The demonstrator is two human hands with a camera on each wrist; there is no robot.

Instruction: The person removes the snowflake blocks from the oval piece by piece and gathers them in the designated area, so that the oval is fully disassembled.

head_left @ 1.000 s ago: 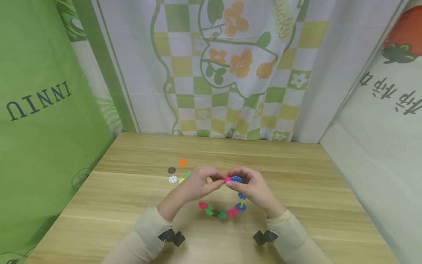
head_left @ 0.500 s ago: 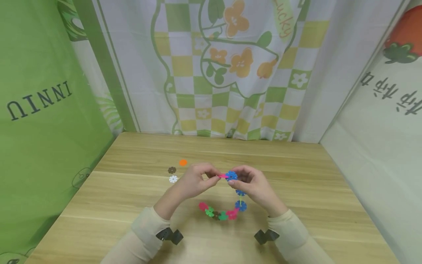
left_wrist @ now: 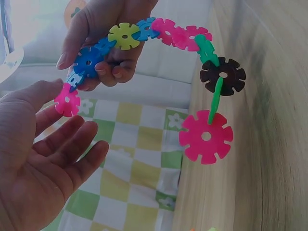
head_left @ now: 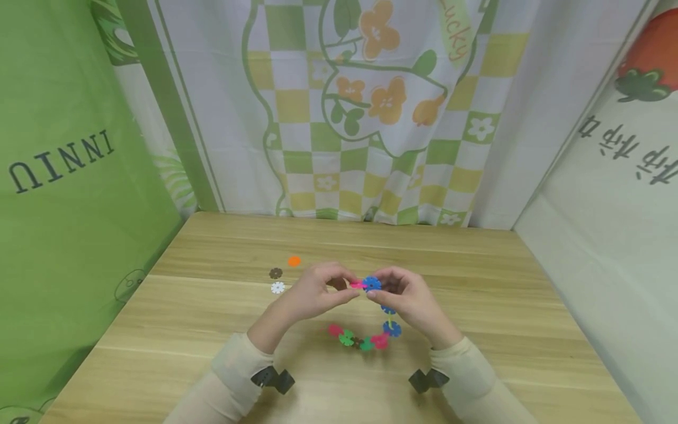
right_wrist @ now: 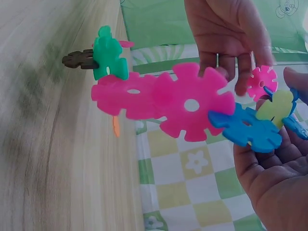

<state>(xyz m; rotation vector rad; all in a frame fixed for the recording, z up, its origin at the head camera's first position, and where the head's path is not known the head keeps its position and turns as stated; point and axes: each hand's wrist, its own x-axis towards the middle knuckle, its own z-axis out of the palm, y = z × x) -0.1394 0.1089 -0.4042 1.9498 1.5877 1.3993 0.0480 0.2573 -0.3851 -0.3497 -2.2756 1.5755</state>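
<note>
Both hands hold a curved chain of slotted, flower-shaped plastic discs above the table. My left hand [head_left: 320, 291] pinches the pink disc [left_wrist: 67, 101] at one end between thumb and finger; its other fingers are spread. That pink disc meets a blue disc [head_left: 372, 284]; how deep the slots sit cannot be told. Beside it, my right hand [head_left: 405, 297] grips the blue part of the chain with thumb and fingers. From there a yellow disc [left_wrist: 125, 36], more blue, pink and green discs and a dark brown disc [left_wrist: 223, 76] follow, down to a hanging pink disc [left_wrist: 206, 137].
Loose on the wooden table [head_left: 212, 306], left of the hands, lie an orange disc [head_left: 293, 261], a brown disc [head_left: 276, 273] and a white disc [head_left: 278, 287]. A patterned curtain [head_left: 371, 176] hangs behind the table's far edge; fabric walls stand at both sides.
The blue disc by the right fingers has turned its face toward the head view. Both hands have shifted slightly, and the chain's hanging end has swung right. Green and yellow loose discs are now hidden.
</note>
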